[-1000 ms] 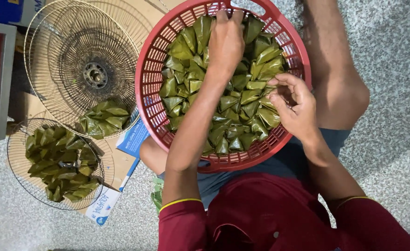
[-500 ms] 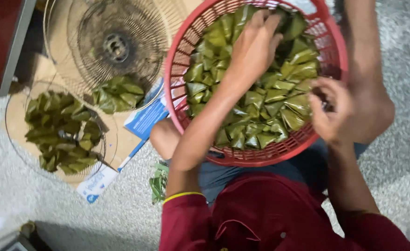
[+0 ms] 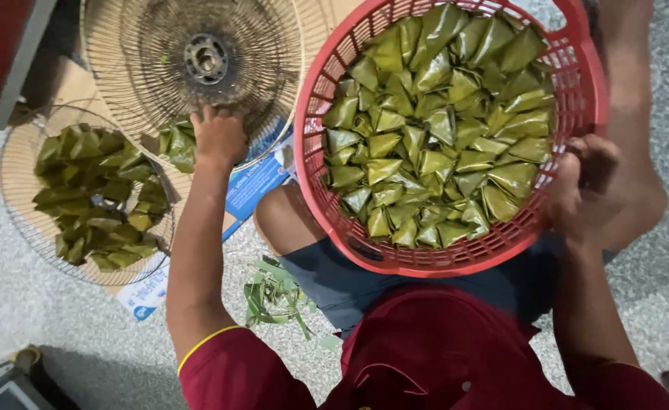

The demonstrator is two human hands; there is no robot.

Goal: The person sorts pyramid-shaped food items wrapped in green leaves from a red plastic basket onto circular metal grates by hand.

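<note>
Head view: two fan guards [image 3: 198, 68], one red basket [image 3: 456, 258]; left hand [image 3: 218, 137] grip unclear, right hand [image 3: 589, 190] clasps rim.

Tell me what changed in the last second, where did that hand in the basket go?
The left hand left the red basket and swung out to the wire fan guard, where it now rests on a small pile of green leaf parcels. The right hand stayed at the basket's rim. The basket stayed on the lap, full of parcels, and the second guard kept its load.
</note>
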